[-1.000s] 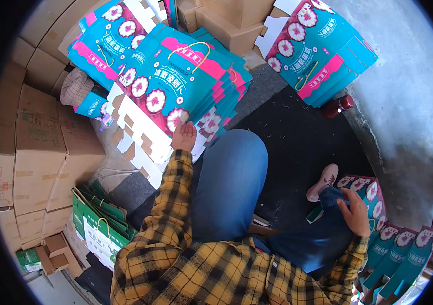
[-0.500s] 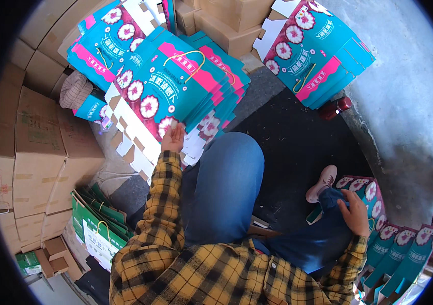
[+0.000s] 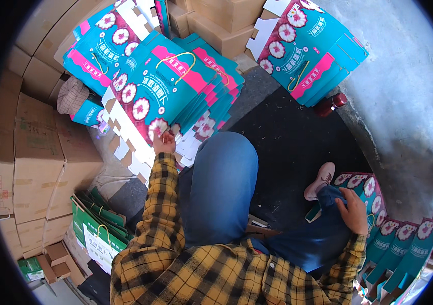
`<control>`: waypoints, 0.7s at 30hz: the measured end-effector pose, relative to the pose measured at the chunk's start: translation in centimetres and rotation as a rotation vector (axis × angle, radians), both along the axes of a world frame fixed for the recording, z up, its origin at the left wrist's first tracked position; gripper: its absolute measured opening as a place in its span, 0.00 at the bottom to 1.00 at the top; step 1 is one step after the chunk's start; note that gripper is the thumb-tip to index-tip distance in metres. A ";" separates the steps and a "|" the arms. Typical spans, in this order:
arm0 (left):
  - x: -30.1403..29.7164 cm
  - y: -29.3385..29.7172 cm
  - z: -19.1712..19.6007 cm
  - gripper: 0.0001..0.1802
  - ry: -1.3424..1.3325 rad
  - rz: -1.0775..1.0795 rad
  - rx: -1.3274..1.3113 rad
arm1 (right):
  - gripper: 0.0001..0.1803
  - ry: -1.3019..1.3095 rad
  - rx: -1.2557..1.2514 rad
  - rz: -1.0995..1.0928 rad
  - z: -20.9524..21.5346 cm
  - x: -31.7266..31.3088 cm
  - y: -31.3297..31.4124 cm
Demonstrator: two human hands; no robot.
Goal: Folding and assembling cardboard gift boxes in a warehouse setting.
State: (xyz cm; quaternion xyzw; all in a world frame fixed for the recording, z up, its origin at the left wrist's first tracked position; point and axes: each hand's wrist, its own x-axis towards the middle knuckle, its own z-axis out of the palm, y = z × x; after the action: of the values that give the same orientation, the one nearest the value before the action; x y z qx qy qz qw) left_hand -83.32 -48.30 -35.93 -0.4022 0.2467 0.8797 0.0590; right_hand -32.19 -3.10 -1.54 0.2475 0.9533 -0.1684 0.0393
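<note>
A stack of flattened teal gift cartons with pink bands, flower-like pictures and yellow cord handles lies ahead of me, left of centre. My left hand is at the near edge of the top carton, fingers curled and closed at its flower-printed border. Part of that grip is hidden. On my bent right leg rests my right hand, fingers apart and holding nothing. White cut-out flaps stick out along the stack's left side.
Another teal carton pile lies far right beside a dark red bottle. Brown boxes line the left, with green bags nearer me. Standing teal cartons are at lower right. A checked cap sits left of the stack.
My left hand has turned, and its fingers have gone from spread to curled at the carton's edge. The view has shifted slightly. My right hand stays on my leg.
</note>
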 end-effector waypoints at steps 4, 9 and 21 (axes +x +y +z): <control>0.4 2.2 2.5 0.22 0.181 -0.072 0.100 | 0.19 -0.040 0.027 -0.042 0.0 0.8 0.2; -4.6 -2.7 11.6 0.09 0.591 -0.287 0.005 | 0.19 0.013 0.021 -0.047 -0.6 1.2 0.9; 10.5 11.2 38.3 0.10 1.134 -0.346 -0.926 | 0.18 -0.035 0.116 -0.075 -0.1 4.3 2.3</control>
State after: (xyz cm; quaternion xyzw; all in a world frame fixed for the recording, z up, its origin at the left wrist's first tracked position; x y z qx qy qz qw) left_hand -72.80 -37.09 2.36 0.1735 0.6438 0.7364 -0.1150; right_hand -27.93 -0.81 -1.65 0.2877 0.9507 -0.1100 0.0351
